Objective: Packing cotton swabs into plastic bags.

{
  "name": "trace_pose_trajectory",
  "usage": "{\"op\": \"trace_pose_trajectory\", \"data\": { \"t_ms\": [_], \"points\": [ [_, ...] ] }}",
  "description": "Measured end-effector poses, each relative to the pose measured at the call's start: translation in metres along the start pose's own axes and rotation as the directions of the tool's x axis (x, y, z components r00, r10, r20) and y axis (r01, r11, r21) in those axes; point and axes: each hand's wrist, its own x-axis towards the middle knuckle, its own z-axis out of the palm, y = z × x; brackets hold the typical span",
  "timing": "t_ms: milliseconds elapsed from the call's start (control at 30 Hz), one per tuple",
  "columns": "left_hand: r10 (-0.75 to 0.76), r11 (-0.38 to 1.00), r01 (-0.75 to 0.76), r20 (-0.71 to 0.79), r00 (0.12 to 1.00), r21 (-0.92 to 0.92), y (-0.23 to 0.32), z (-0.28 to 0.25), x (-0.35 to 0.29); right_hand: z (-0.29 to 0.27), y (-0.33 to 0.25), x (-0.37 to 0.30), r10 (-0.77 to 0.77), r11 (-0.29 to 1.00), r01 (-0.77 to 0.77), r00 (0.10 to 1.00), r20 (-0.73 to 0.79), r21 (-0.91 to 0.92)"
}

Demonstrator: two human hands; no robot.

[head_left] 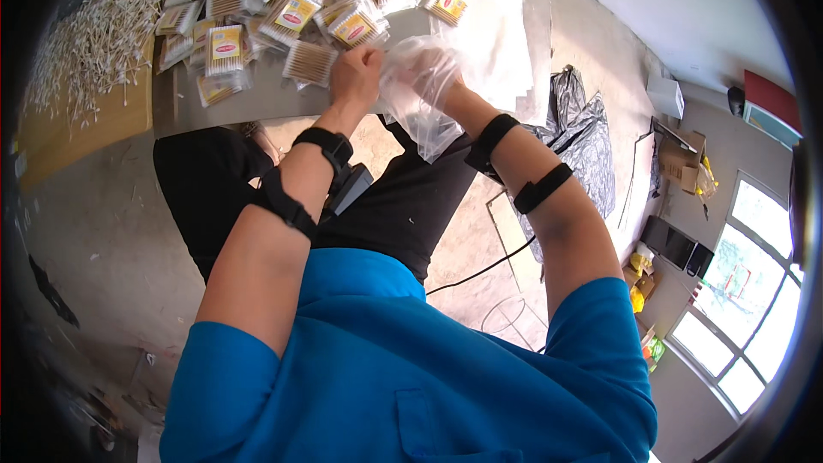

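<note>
A clear plastic bag [418,111] hangs over the near edge of the table between my hands. My left hand [356,77] is closed at the left edge of this bag, its fingertips pinched together. On the other side my right hand [441,77] is at the bag, and the crumpled film covers its fingers, so their pose is hidden. Just beyond my left hand lie small packets of cotton swabs [310,63], several with yellow labels. One labelled packet [446,3] rests on a stack of flat clear bags [493,17] to the right.
Loose cotton swabs [94,43] are heaped on a wooden board [129,111] at the far left. The grey table [274,101] ends just above my lap. Grey plastic sheeting [591,137] lies on the floor to the right, and a black cable [480,273] runs beside my leg.
</note>
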Motion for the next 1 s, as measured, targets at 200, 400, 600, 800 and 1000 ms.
{"op": "trace_pose_trajectory", "data": {
  "t_ms": [200, 400, 600, 800, 1000],
  "points": [
    [-0.101, 0.995, 0.101, 0.007, 0.995, -0.012, -0.014, -0.004, -0.028, 0.008, 0.009, -0.004, -0.171, 0.981, 0.179, 0.98, -0.103, 0.068],
    [-0.062, 0.993, 0.056, 0.057, 0.996, 0.108, -0.01, 0.002, -0.021, 0.012, -0.018, -0.006, -0.167, 0.895, 0.131, 0.985, -0.047, -0.427],
    [0.098, 0.972, -0.068, -0.123, 0.988, 0.224, -0.019, 0.01, -0.024, 0.011, -0.031, -0.005, -0.148, 0.887, 0.097, 0.986, -0.078, -0.451],
    [-0.112, 0.993, 0.108, 0.096, 0.989, 0.049, -0.005, -0.005, -0.023, 0.001, -0.034, -0.005, -0.06, 0.931, 0.071, 0.997, 0.042, -0.359],
    [-0.171, 0.985, 0.169, 0.038, 0.985, 0.037, -0.004, 0.002, -0.019, -0.005, -0.02, -0.004, -0.293, 0.921, 0.25, 0.95, -0.11, -0.297]
  ]
}}
